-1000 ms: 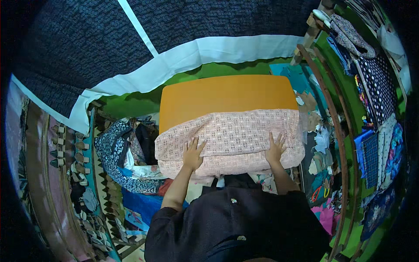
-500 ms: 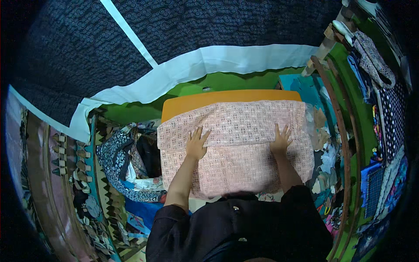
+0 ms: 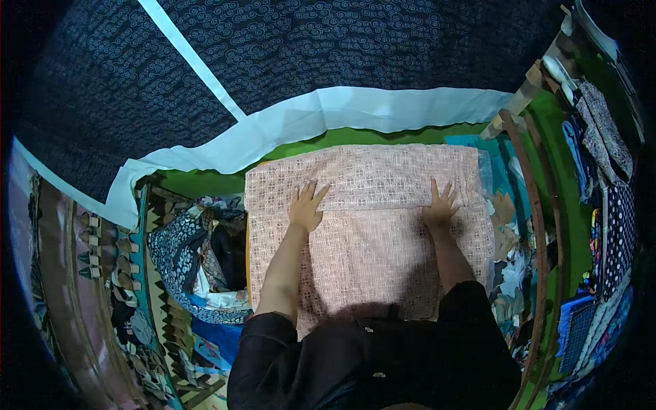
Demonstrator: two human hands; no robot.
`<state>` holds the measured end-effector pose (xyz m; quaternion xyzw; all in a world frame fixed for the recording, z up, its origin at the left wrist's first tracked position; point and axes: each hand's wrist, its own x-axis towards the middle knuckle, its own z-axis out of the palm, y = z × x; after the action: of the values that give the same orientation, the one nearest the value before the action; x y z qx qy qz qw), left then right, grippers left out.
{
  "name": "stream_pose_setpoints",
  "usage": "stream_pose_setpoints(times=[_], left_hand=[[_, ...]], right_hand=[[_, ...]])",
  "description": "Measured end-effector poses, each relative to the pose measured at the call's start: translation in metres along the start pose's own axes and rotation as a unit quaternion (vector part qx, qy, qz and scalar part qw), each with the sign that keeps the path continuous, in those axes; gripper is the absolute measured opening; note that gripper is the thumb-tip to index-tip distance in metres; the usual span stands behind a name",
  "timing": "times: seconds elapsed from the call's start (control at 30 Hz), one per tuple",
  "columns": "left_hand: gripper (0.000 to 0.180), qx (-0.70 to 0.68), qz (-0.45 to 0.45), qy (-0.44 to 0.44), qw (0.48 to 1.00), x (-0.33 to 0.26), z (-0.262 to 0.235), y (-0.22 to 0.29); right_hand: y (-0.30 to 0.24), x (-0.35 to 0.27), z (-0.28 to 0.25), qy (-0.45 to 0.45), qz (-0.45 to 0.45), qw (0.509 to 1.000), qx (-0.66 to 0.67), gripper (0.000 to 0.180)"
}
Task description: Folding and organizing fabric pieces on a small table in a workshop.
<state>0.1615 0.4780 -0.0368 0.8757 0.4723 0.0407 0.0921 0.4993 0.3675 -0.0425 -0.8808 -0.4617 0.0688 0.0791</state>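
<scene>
A pale pink patterned cloth (image 3: 369, 253) lies spread over an orange table (image 3: 249, 263), of which only a thin strip shows along the left side. The far part of the cloth is a doubled band, its edge running crosswise. Flat on that edge rests my left hand (image 3: 306, 207), fingers spread. My right hand (image 3: 439, 205) presses on the same band farther right, its fingers also apart. Neither hand grips anything. Both forearms reach across the nearer part of the cloth.
A dark patterned curtain with a white border (image 3: 383, 108) hangs beyond the table. Left of it sits a heap of fabrics (image 3: 181, 249), beside racks with shoe-shaped pieces (image 3: 126, 263). Scraps (image 3: 516, 266) and a wooden rail (image 3: 536, 225) stand right, with clothes (image 3: 618, 225) hanging behind.
Both hands and the cloth have shifted away from me together. The cloth now covers the orange far strip of the table that showed before. My hands stay flat on it.
</scene>
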Motion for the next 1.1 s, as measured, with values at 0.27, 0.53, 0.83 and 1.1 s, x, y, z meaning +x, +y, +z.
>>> stream_pose_setpoints(times=[0.27,0.53,0.83,1.1], left_hand=[[0.07,-0.009,0.007,0.019,1.0,-0.002,0.005,-0.002],[0.073,-0.023,0.011,-0.014,1.0,-0.017,0.003,0.002],[0.046,-0.138,0.05,0.265,0.953,-0.028,-0.084,-0.039],[0.066,-0.581,-0.479,0.023,0.658,-0.008,-0.122,-0.135]], right_hand=[[-0.007,-0.005,-0.01,-0.013,0.004,1.0,-0.007,0.08],[0.014,-0.024,0.003,0.072,-0.067,0.985,0.142,0.066],[0.025,-0.028,0.006,-0.015,-0.002,0.999,0.035,0.077],[0.055,-0.044,0.002,-0.002,-0.068,0.994,0.083,0.077]])
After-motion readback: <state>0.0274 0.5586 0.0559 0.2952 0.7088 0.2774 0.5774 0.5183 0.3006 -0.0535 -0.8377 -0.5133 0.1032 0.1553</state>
